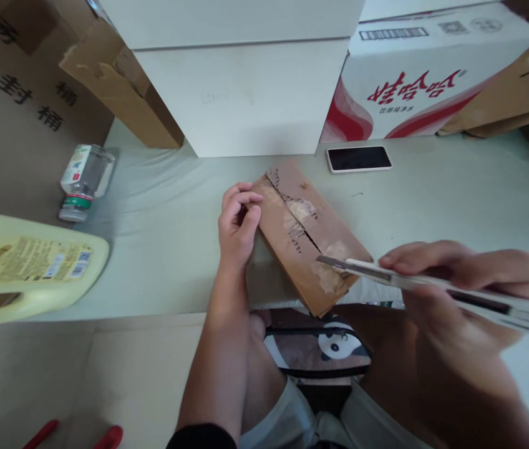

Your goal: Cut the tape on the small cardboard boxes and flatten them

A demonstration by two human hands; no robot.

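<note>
A small brown cardboard box [287, 262] lies at an angle across the front edge of the table, its top seam partly split, with torn tape patches around it. My left hand [240, 224] grips the box's left edge, thumb on the near side and fingers curled over the corner. In my right hand [456, 287] is a white utility knife [414, 284], held between thumb and fingers. Its blade is out and points left, its tip over the near end of the seam; whether it touches the cardboard I cannot tell.
A phone [359, 159] lies beyond the box. White boxes [255, 100] and a red-and-white carton [400, 93] stand along the back. At left are a clear plastic bottle [84, 181], a yellow jug [35, 268] and large cardboard [16, 125]. Below is a panda-print item [334, 343].
</note>
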